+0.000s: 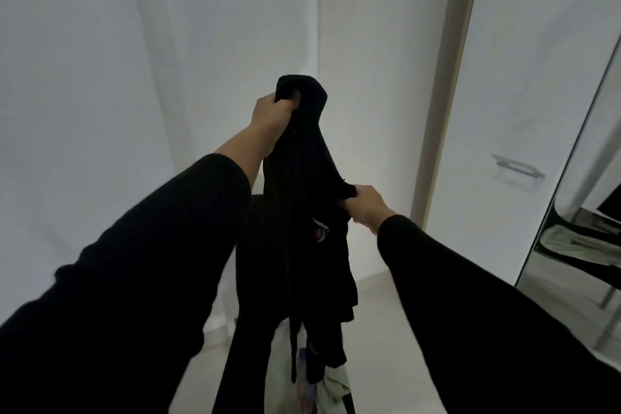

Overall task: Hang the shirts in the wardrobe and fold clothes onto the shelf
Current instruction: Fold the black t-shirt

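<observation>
Black garment (302, 198) hangs mid-frame, held up before white wardrobe doors (524, 77). Left hand (274, 119) grips its bunched top at 12 o'clock; right hand (368, 207) pinches a fold at 3 o'clock of the cloth. Lower hem trails toward pale clothes (331, 386) at 6 o'clock; door handle (517, 170) at 3 o'clock.

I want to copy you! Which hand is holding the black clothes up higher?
The left hand, gripping the top of the black garment. The right hand grips it lower down, at the side.
</observation>
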Demonstrator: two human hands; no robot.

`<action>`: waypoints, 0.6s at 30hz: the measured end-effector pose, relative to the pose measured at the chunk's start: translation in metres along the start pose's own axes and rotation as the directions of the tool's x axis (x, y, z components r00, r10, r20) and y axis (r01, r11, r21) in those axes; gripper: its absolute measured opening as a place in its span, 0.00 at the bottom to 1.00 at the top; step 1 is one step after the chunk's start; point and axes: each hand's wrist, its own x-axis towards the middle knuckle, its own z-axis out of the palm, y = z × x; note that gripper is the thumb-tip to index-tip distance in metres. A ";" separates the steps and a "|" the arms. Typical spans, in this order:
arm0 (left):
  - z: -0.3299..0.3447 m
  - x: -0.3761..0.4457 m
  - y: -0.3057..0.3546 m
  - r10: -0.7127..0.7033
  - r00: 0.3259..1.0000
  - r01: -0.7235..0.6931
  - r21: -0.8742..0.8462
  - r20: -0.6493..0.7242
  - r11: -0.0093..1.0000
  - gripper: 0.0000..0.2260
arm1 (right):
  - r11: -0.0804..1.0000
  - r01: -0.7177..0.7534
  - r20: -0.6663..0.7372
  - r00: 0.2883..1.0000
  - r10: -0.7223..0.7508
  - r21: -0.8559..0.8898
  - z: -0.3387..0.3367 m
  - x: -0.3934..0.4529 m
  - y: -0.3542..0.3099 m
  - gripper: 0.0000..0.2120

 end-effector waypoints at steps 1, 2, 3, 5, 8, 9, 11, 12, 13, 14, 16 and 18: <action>-0.002 0.002 -0.001 -0.002 0.999 0.005 0.052 -0.042 0.999 0.05 | 1.000 -0.007 -0.066 0.998 0.008 0.009 -0.007 0.003 0.001 0.10; -0.007 0.005 -0.003 0.002 0.996 0.009 0.124 -0.088 0.992 0.05 | 1.000 -0.010 -0.125 0.992 0.011 0.009 -0.015 0.006 0.002 0.11; -0.012 0.008 -0.005 0.014 0.992 0.014 0.214 -0.129 0.977 0.05 | 1.000 -0.010 -0.181 0.983 0.009 -0.007 -0.025 0.008 0.002 0.11; -0.025 0.013 -0.011 0.055 0.981 0.023 0.391 -0.187 0.920 0.07 | 0.999 -0.006 -0.265 0.964 -0.007 -0.048 -0.043 0.012 0.001 0.09; -0.033 0.011 -0.018 -0.020 0.986 0.094 0.448 -0.166 0.889 0.05 | 0.993 -0.013 -0.334 0.942 -0.027 -0.119 -0.058 0.023 -0.002 0.09; -0.030 0.010 -0.020 -0.062 0.985 0.126 0.440 -0.159 0.889 0.07 | 0.989 -0.031 -0.358 0.933 -0.023 -0.143 -0.060 0.025 -0.004 0.09; -0.020 0.006 -0.021 -0.157 0.972 0.213 0.371 -0.176 0.904 0.08 | 0.990 -0.036 -0.369 0.929 -0.016 -0.134 -0.058 0.027 -0.011 0.07; -0.014 0.004 -0.021 -0.201 0.963 0.249 0.319 -0.177 0.914 0.09 | 0.998 0.001 -0.319 0.948 -0.023 -0.069 -0.056 0.028 -0.016 0.08; -0.006 0.004 -0.020 -0.239 0.958 0.275 0.265 -0.158 0.924 0.10 | 0.998 0.039 -0.215 0.976 -0.030 0.040 -0.052 0.029 -0.022 0.11; 0.003 0.004 -0.019 -0.270 0.954 0.292 0.208 -0.129 0.934 0.11 | 0.987 0.050 -0.071 0.997 -0.039 0.155 -0.047 0.025 -0.029 0.13; 0.019 0.002 -0.013 -0.302 0.951 0.308 0.109 -0.065 0.945 0.08 | 0.975 0.062 0.178 0.979 -0.101 0.215 -0.038 0.020 -0.041 0.18; 0.031 0.000 -0.008 -0.337 0.942 0.335 0.085 0.004 0.938 0.05 | 0.970 0.108 0.268 0.949 -0.166 0.218 -0.031 0.021 -0.050 0.23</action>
